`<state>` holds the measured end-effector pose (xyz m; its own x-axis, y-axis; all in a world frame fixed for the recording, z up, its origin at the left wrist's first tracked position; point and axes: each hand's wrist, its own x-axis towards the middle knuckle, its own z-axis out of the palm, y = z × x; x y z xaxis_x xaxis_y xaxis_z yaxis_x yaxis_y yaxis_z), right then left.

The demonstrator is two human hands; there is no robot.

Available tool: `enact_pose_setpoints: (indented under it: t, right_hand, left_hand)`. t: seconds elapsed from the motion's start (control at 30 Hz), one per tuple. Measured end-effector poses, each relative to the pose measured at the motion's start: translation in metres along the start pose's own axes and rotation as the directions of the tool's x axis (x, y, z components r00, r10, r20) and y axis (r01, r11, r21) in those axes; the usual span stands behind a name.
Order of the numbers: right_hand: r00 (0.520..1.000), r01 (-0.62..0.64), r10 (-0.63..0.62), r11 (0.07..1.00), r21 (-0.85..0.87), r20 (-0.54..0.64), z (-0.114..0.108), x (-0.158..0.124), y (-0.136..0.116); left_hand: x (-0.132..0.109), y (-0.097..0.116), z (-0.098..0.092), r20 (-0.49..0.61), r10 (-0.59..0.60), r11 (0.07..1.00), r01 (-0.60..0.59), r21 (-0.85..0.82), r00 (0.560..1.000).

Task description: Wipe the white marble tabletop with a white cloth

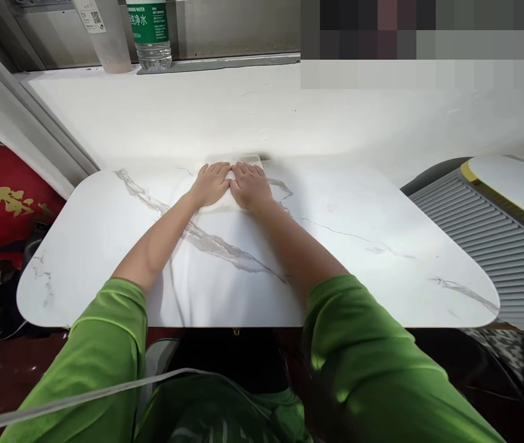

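A white cloth (pixel 218 207) lies on the white marbled table (pixel 372 215) near its far edge, by the wall. My left hand (pixel 212 184) rests flat on the cloth's left part, palm down, with its fingers stretched out. Beside it, my right hand (pixel 250 186) lies flat on the right part, fingers also extended. The thumbs and forefingers of the two hands meet or nearly meet at the middle. Part of the cloth is hidden beneath both palms.
Behind the table, a green-labelled water bottle (pixel 153 37) and a cloudy plastic bottle (pixel 107 40) stand on the ledge. A red bag (pixel 10 203) is at the left. Another tabletop (pixel 515 184) with a ribbed side is at the right. A pale cable (pixel 118 387) crosses below.
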<state>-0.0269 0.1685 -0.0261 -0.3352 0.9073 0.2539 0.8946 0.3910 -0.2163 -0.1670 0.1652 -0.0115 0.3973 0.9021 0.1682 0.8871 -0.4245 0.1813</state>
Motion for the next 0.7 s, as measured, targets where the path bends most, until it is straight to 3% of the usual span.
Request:
enact_pose_setpoints:
  t: [0.2,0.4,0.53,0.7]
  right_hand:
    - [1.000,0.019,-0.019,0.999,-0.047,0.018,-0.013,-0.045,-0.021]
    - [1.000,0.005,-0.004,0.998,-0.063,0.010,-0.024,-0.121,-0.061]
    - [0.995,0.070,-0.075,0.995,-0.074,-0.071,-0.032,-0.170,-0.087]
    - [0.981,0.186,-0.191,0.977,-0.103,-0.036,-0.046,-0.204,-0.101]
  left_hand:
    - [-0.041,0.015,-0.009,0.047,0.074,0.997,-0.075,0.020,0.996]
    - [-0.116,0.034,-0.019,0.059,0.174,0.984,-0.176,0.015,0.983]
    - [-0.169,0.048,-0.026,0.027,0.220,0.975,-0.220,0.016,0.975]
    - [-0.215,0.065,-0.037,0.020,0.227,0.973,-0.228,0.031,0.974]
